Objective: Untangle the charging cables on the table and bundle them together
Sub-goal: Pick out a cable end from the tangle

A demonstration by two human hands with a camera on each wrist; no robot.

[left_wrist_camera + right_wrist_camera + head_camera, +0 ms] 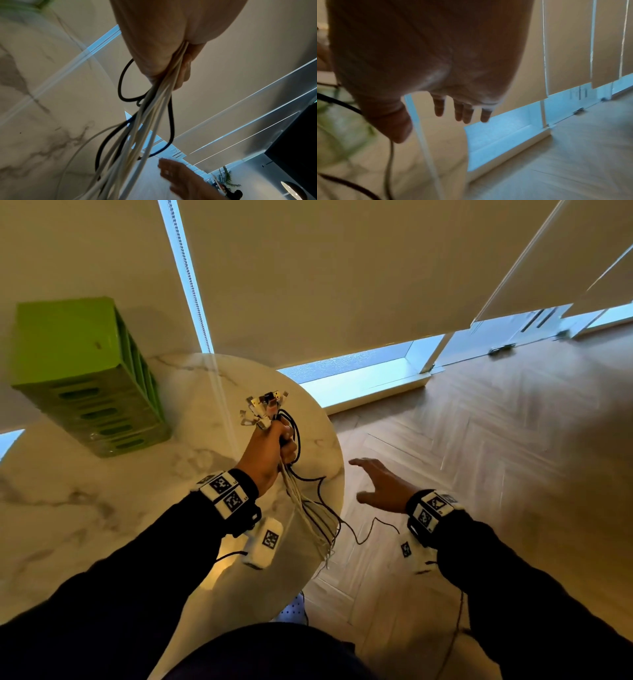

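My left hand (270, 450) grips a bunch of white and black charging cables (301, 501) in a fist above the round marble table (102, 508). Their plugs (263, 407) fan out above the fist. The loose ends hang down past the table's right edge (327, 546). In the left wrist view the cables (150, 115) run out from under the curled fingers (185, 67), with a black loop to the left. My right hand (380, 486) hovers open to the right of the table, over the floor, fingers (464, 112) spread and holding nothing.
A green slotted box (89, 374) stands at the back left of the table. Roller blinds (325, 268) cover the windows behind. Wooden herringbone floor (496, 457) spreads to the right. A thin black wire (455, 621) trails from my right wrist.
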